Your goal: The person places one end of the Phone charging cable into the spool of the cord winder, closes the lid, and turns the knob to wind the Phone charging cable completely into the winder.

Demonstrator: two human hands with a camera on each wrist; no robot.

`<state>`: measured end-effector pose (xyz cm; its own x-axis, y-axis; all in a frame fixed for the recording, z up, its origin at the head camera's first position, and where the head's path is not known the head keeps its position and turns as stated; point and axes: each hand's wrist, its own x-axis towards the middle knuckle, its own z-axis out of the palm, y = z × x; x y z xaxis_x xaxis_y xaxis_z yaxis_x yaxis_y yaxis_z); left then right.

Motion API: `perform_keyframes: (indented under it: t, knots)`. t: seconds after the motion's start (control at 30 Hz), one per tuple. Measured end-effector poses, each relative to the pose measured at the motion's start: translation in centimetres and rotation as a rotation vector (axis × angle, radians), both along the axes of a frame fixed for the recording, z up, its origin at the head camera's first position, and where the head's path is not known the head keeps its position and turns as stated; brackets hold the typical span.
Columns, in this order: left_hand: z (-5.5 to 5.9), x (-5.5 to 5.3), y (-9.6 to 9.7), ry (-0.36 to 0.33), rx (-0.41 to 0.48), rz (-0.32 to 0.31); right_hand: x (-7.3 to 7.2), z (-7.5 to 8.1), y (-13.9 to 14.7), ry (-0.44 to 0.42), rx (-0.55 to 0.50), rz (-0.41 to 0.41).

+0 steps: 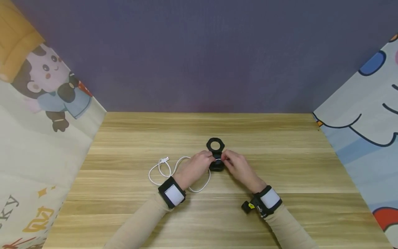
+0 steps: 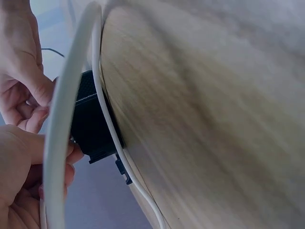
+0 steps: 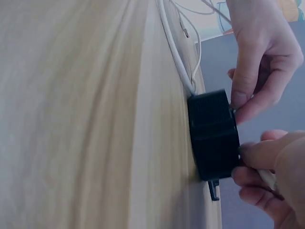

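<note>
A small black case [image 1: 216, 166] with a ring-shaped flap [image 1: 215, 144] spread out behind it rests on the table between the two hands. My left hand [image 1: 194, 167] is at its left side, fingertips pinching a white USB cable [image 1: 205, 185] over the case. From the right, my right hand [image 1: 240, 168] pinches a white end of the cable [image 3: 268, 179] between thumb and fingers. A short white stretch of cable spans the fingertips above the case. In the left wrist view, the black case [image 2: 95, 124] stands beyond the cable, and the fingers partly hide it.
The cable's loose coil and USB plug [image 1: 164, 160] lie on the wooden table [image 1: 124, 204] to the left. A dark wall [image 1: 205, 55] rises at the back, with printed panels on both sides. Each wrist wears a black strap.
</note>
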<state>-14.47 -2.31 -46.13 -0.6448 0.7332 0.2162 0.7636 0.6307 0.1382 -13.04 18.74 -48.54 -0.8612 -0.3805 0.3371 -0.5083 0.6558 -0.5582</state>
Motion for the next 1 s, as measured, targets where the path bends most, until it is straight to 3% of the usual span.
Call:
perform_keyframes:
  t: [0.27,0.57,0.83,1.0]
  knots:
    - [0.1,0.1,0.0,0.047,-0.018,-0.012,0.0,-0.3,0.8,-0.067,-0.040,0.034]
    - [-0.2,0.1,0.1,0.057,-0.029,-0.010,-0.2,-0.3,2.0,-0.104,-0.074,0.027]
    - [-0.3,0.1,0.3,0.054,-0.028,-0.014,0.0,-0.2,2.8,-0.080,0.023,-0.048]
    - [-0.1,0.0,0.4,0.065,-0.035,-0.013,0.0,-0.5,3.0,-0.069,0.022,-0.048]
